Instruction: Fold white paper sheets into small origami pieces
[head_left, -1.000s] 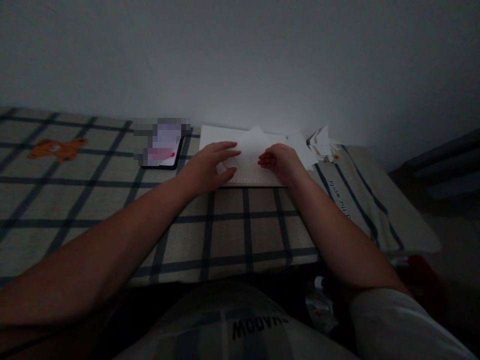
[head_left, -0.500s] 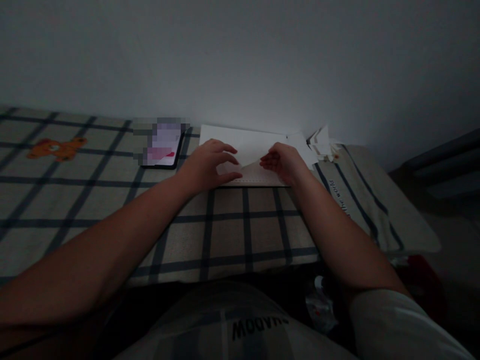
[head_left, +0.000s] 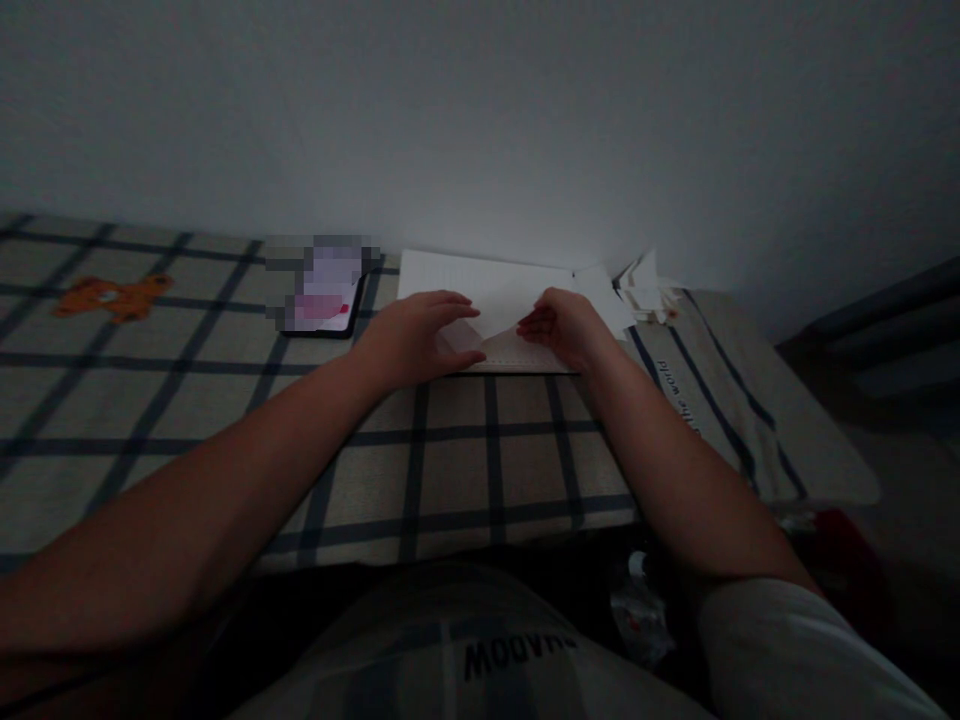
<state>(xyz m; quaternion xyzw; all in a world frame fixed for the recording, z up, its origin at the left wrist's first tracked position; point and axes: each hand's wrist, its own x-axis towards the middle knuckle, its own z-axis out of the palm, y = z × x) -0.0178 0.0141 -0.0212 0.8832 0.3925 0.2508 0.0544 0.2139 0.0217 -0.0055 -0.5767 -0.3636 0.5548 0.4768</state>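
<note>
surface: plaid-covered table (head_left: 487,450) | on it: white paper sheets (head_left: 495,290), phone (head_left: 322,295), folded paper pile (head_left: 645,285)

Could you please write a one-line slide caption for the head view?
Left hand and right hand press a white paper sheet flat on a plaid cloth.
</note>
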